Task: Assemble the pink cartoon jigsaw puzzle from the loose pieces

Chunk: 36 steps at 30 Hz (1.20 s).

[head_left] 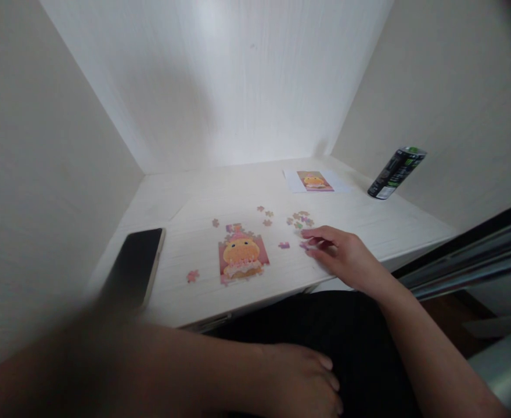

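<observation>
Right hand (342,255) lay palm-down on white desk (238,186), fingers stretched fwd and loosely spread, tips touching loose jigsaw pieces (299,221) at near edge of a small cluster. One purple piece (304,245) sat directly under/against the fingertips; whether it was pinched or only touched, cannot tell. No closed grasp was visible.

Left hand (301,380) rested low in lap on dark clothing, below desk edge, fingers relaxed and curled slightly, holding nothing.

Part-built puzzle (241,258), orange figure on pink ground, lay flat on desk just left of right hand, well fwd of left hand. Stray pieces were scattered beyond and left of it; one pink piece (193,276) sat apart on far-left side, near phone.

Dark phone (136,264) lay face-up at desk's left edge, fwd of left forearm.

Ref. picture sheet (314,181) lay beyond right hand, toward back wall. Dark can (395,172) w/ green top stood right of that sheet, well apart from right hand.
</observation>
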Tool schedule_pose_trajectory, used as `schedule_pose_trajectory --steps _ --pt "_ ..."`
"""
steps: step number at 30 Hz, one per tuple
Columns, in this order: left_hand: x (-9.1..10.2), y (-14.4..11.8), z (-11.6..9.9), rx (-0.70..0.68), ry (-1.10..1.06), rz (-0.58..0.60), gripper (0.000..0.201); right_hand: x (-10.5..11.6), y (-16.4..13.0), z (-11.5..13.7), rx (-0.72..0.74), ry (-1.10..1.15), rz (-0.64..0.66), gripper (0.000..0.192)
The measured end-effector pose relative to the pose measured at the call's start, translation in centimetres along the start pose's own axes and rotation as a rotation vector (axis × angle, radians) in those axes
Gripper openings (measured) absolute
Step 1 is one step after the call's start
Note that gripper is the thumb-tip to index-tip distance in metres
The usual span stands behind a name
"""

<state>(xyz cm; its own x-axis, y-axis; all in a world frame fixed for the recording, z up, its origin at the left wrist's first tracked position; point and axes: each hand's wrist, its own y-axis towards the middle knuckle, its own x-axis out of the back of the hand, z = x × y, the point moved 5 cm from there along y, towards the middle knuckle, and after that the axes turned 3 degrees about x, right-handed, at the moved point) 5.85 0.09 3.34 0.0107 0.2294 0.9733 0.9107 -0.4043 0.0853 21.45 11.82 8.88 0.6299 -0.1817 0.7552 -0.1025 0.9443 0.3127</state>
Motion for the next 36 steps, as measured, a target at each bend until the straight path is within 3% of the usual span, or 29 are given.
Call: schedule_pose_trajectory --steps 6,10,16,23,29,36 --pt "-0.5 -0.1 0.1 -0.004 -0.027 -0.046 0.001 0.5 -1.1 -0.9 -0.12 -0.022 -0.058 0.039" --pt "-1.1 -0.3 0.3 -0.01 -0.032 -0.108 0.005 0.1 -0.5 -0.2 -0.075 -0.094 -0.055 0.038" --pt "-1.6 -0.5 0.4 -0.004 -0.129 -0.098 0.022 -0.6 0.1 -0.5 -0.037 -0.071 -0.033 0.031" --pt "-0.8 -0.3 0.6 0.039 -0.205 -0.081 0.023 -0.8 -0.1 -0.4 -0.021 -0.022 -0.027 0.031" --pt "-0.9 -0.4 0.5 -0.013 -0.173 -0.097 0.02 -1.2 0.1 -0.3 0.003 -0.005 -0.008 0.022" --pt "-0.6 -0.4 0.5 -0.037 -0.129 -0.115 0.022 -1.3 0.2 0.3 0.054 -0.001 0.003 0.024"
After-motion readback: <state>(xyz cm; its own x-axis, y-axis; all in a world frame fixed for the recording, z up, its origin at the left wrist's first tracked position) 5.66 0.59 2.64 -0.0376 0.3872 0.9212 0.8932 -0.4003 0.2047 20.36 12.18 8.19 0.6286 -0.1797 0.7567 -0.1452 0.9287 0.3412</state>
